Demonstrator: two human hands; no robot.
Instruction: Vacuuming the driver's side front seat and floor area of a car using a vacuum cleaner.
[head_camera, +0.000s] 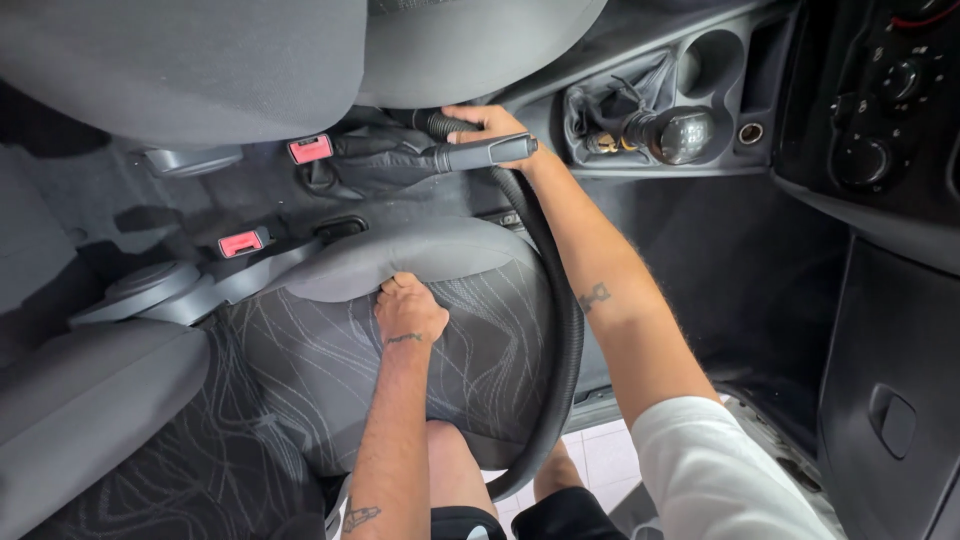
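Grey fabric with a pale line pattern covers the car seat (330, 370) that fills the lower left of my view. My left hand (408, 308) rests on the front part of this seat cushion, its fingers (392, 286) curled together and clamped over the plain grey bolster at the cushion's edge.

My right hand (490, 122) reaches across to the gap between the 2 front seats, beside the handbrake lever (485, 152). Its fingers are closed around the end of a black ribbed vacuum hose (565, 330); the nozzle itself is hidden under the hand and behind the lever, so I cannot tell its shape. From the hand, the hose runs under my right forearm, curves down along the right edge of the seat cushion and loops back toward my knees at the bottom of the frame.

2 red seat-belt buckles (311, 149) lie to the left of the handbrake, one just beside its leather boot and the other lower, near the seat hinge. Right of the handbrake stands the gear knob (685, 133) in its boot, with a round cup holder (712, 60) just above it in the centre console. Dark carpet covers the footwell (740, 270) on the right.
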